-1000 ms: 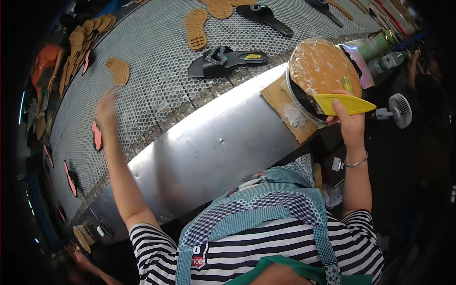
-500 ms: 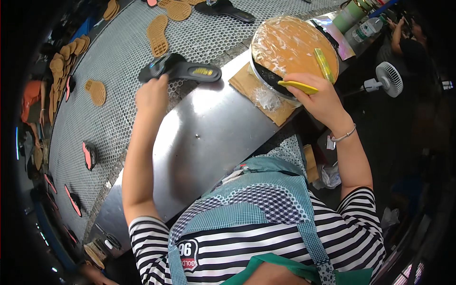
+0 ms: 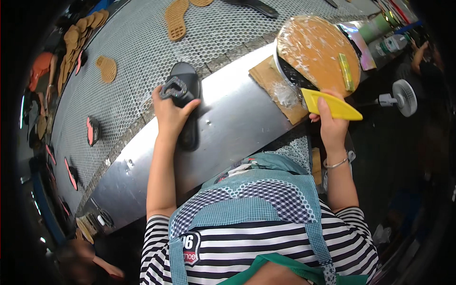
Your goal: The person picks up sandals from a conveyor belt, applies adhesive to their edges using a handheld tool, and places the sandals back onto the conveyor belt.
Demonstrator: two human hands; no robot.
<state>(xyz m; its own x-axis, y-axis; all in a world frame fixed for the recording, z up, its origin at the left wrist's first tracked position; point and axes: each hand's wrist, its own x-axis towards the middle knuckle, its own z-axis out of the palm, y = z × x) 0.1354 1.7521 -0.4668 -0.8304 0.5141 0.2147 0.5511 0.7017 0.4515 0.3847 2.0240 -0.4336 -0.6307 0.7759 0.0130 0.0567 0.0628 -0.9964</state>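
Observation:
A black slide sandal (image 3: 186,80) with a glittering ornament on its strap is gripped in my left hand (image 3: 170,115). It lies lengthwise over the metal edge of the mesh surface, its open toe pointing away from me. My fingers wrap the strap's left side, while the thumb reaches across the footbed. In my right hand (image 3: 331,126) is a yellow plastic scraper (image 3: 335,105), pinched with the thumb on its flat face. The scraper is held at the near rim of a round pan (image 3: 316,52) with an orange, film-wrapped top. A small yellow-green strip (image 3: 346,71) lies on that top.
Tan outsoles (image 3: 176,19) and another black sandal (image 3: 256,6) lie on the perforated mesh surface (image 3: 137,52). Cardboard (image 3: 270,83) with white residue sits under the pan. A white fan (image 3: 403,98) and a plastic bottle (image 3: 392,43) are at right. Other people work at far left and right.
My left hand has pulled the sandal off the mesh toward me and turned it lengthwise. My right hand has drawn back slightly, turning the scraper's flat face up. The view has shifted.

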